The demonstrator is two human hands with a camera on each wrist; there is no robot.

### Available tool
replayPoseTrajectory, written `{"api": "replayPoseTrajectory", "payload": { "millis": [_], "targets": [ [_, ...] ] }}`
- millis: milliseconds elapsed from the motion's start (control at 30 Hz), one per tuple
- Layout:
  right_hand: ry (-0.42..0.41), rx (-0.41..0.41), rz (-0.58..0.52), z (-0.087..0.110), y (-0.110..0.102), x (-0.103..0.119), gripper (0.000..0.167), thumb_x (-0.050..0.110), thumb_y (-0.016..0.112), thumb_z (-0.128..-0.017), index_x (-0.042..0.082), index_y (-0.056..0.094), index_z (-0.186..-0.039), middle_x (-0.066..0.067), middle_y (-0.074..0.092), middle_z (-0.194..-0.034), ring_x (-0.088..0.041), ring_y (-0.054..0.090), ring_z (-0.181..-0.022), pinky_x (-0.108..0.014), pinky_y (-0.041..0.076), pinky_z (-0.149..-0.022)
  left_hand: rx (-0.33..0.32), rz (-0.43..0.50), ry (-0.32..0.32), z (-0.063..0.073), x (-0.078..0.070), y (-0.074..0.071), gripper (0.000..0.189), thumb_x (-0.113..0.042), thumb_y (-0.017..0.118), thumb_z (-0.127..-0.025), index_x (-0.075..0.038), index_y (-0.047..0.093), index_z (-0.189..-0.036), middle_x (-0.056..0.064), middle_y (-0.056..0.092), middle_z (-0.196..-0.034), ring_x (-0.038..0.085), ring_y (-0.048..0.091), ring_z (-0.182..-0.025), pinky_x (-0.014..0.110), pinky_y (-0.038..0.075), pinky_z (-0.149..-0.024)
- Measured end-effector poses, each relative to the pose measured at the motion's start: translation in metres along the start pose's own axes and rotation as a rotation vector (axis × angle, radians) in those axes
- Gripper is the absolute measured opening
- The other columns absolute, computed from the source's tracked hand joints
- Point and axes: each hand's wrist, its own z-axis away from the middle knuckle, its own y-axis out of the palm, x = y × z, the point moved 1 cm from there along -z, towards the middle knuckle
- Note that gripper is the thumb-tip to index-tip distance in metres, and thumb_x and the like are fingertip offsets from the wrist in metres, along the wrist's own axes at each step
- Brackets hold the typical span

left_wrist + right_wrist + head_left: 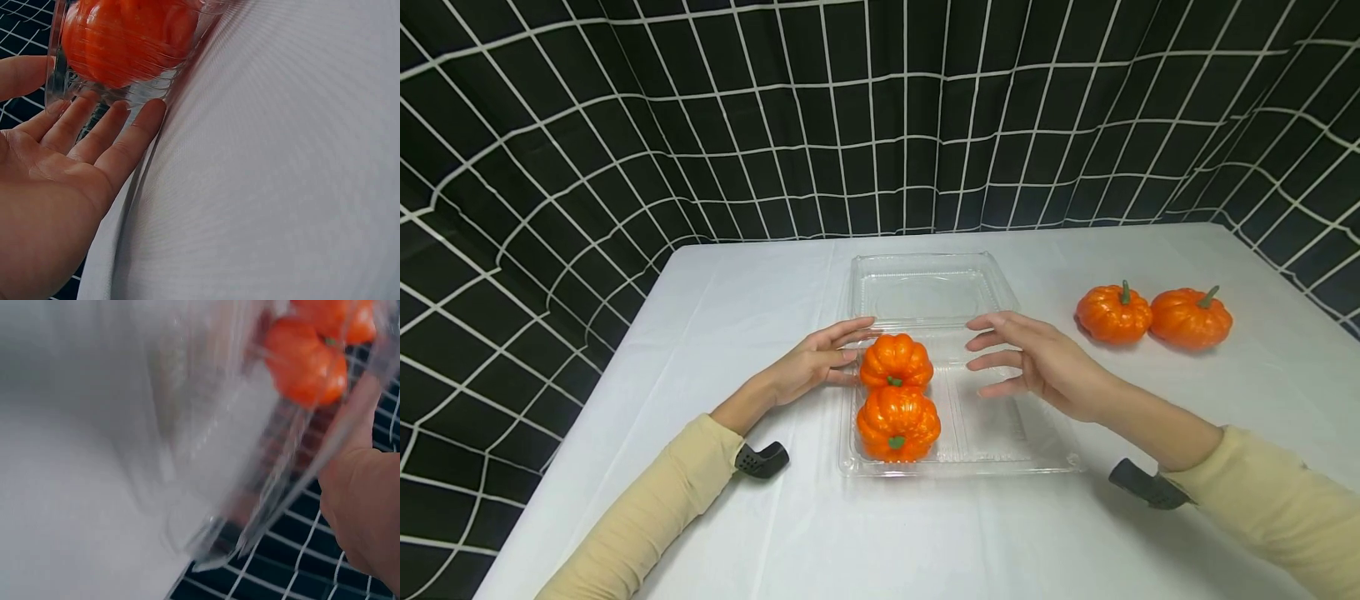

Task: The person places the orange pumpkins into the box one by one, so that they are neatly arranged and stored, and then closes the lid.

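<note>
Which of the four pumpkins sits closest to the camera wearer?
The front pumpkin in the clear container; the rear pumpkin sits behind it there, and the outside pair is farther back on the right.

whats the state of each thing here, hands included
clear container: open
clear lid: folded back
white tablecloth: spread out
far boxed pumpkin: in container, stem toward wearer
near boxed pumpkin: in container, stem toward wearer
left loose pumpkin: on tablecloth, stem up
right loose pumpkin: on tablecloth, stem up
left hand: fingers extended at container's left wall
right hand: fingers spread, holding nothing
</note>
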Motion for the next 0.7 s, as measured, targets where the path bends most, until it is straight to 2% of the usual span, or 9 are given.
{"api": "replayPoseTrajectory", "payload": {
  "millis": [200, 400, 700],
  "targets": [
    [-0.008, -0.021, -0.090, 0.001, -0.021, 0.005, 0.041, 0.040, 0.042, -0.101, 0.008, 0.048, -0.125, -0.012, 0.056, -0.114, -0.025, 0.063, -0.101, -0.041, 0.055, -0.078, 0.006, -0.004, 0.002, 0.000, 0.001, -0.001, 0.057, -0.006, 0.042, -0.098, -0.002, 0.019, -0.151, 0.014, 0.028, -0.152, 0.032, 0.041, -0.130, 0.046, 0.045, -0.096],
    [-0.039, -0.015, -0.179, 0.003, -0.043, 0.007, 0.036, 0.037, 0.041, -0.102, 0.009, 0.051, -0.122, -0.011, 0.058, -0.112, -0.023, 0.063, -0.099, -0.038, 0.055, -0.079, 0.011, -0.003, 0.006, -0.001, 0.002, -0.002, 0.058, -0.007, 0.043, -0.098, -0.002, 0.019, -0.151, 0.015, 0.028, -0.152, 0.032, 0.040, -0.130, 0.046, 0.045, -0.096],
    [-0.109, 0.074, -0.385, 0.009, -0.083, 0.003, 0.035, 0.030, 0.036, -0.104, 0.008, 0.055, -0.123, -0.014, 0.059, -0.112, -0.027, 0.063, -0.102, -0.041, 0.054, -0.081, 0.005, -0.006, 0.000, 0.000, 0.002, -0.001, 0.059, -0.008, 0.044, -0.097, -0.003, 0.019, -0.151, 0.014, 0.028, -0.152, 0.032, 0.041, -0.129, 0.045, 0.045, -0.096]
  ]
}}
